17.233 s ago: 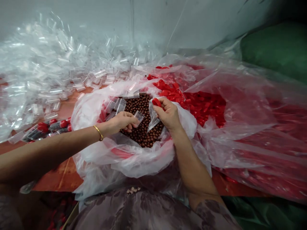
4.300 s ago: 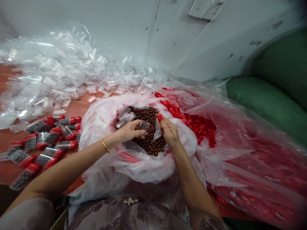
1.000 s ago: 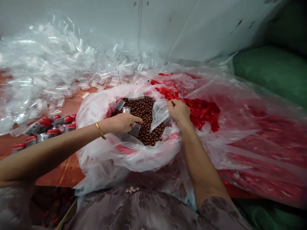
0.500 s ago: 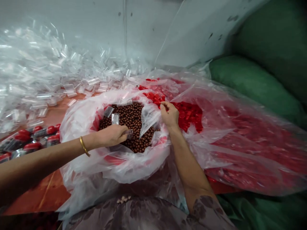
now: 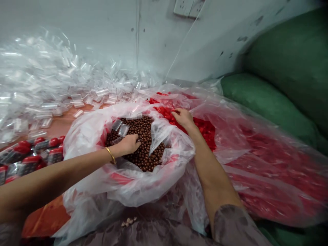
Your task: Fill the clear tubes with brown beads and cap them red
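Observation:
Reddish-brown balls [image 5: 145,135] fill a container lined with a white translucent plastic bag [image 5: 151,189]. My left hand [image 5: 130,144], with a gold bangle [image 5: 110,155] on its wrist, is down at the balls, its fingers closed round a small clear plastic container mostly hidden by them. Two similar clear containers [image 5: 124,130] lie on the balls just beyond it. My right hand [image 5: 185,119] is at the heap of small red caps [image 5: 205,131] to the right; its thumb and fingertips pinch together on what looks like one red cap.
A large pile of empty clear containers [image 5: 51,82] covers the back left. Filled containers with red caps [image 5: 32,159] lie at the left on the orange surface [image 5: 47,218]. Clear plastic sheeting [image 5: 269,177] covers more red pieces at right, beside green sacks [image 5: 266,106]. A socket [image 5: 188,7] is on the wall.
The view has tilted up slightly. My left hand has moved farther over the balls, its container now less visible. My right hand stays at the red caps, its wrist turned more leftward.

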`<state>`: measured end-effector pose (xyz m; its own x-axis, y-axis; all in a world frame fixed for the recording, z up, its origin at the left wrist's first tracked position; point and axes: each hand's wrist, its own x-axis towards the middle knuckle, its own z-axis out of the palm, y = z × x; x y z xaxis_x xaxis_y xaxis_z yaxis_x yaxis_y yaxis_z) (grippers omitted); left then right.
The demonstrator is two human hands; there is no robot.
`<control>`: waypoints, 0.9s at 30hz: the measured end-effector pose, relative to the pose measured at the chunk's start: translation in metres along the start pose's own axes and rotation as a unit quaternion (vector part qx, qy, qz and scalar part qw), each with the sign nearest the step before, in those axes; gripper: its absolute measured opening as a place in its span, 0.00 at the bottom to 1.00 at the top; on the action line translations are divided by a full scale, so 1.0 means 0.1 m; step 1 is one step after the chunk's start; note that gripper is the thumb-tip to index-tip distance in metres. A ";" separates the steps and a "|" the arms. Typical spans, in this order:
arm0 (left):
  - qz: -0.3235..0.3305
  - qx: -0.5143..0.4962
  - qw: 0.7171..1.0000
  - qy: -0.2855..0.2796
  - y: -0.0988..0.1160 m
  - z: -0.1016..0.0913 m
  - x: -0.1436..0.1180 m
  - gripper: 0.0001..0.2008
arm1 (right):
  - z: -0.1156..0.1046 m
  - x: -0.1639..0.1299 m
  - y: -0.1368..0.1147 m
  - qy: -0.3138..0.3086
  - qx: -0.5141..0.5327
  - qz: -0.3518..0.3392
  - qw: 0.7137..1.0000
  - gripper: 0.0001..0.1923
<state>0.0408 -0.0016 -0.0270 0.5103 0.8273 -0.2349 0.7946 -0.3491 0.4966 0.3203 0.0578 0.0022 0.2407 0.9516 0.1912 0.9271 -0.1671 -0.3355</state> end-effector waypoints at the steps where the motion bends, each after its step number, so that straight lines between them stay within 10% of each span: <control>1: -0.006 -0.030 1.000 -0.006 -0.02 0.01 0.02 0.07 | -0.02 -0.02 0.01 0.025 0.010 0.008 1.000 0.18; 6: 0.002 -0.436 0.897 -0.067 -0.15 -0.02 0.05 0.09 | -0.31 -0.26 -0.05 0.181 0.205 0.027 0.962 0.17; 11: 0.073 -0.565 0.821 -0.038 -0.11 -0.12 -0.11 0.18 | -0.39 -0.78 -0.47 0.114 0.437 -0.041 0.891 0.17; 17: 0.136 -0.591 0.795 -0.019 -0.01 -0.20 -0.41 0.23 | -0.07 -1.25 -0.95 -0.031 0.508 -0.096 0.855 0.20; 27: 0.123 -0.553 0.824 0.013 -0.14 -0.01 -0.63 0.23 | 0.19 -1.51 -1.14 -0.011 0.332 -0.228 0.915 0.18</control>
<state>-0.0032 -0.0487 -0.0183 0.5930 0.8052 -0.0023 -0.1243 0.0944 0.9877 0.1728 -0.0623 -0.0064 -0.1395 0.8898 0.4345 0.5490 0.4347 -0.7139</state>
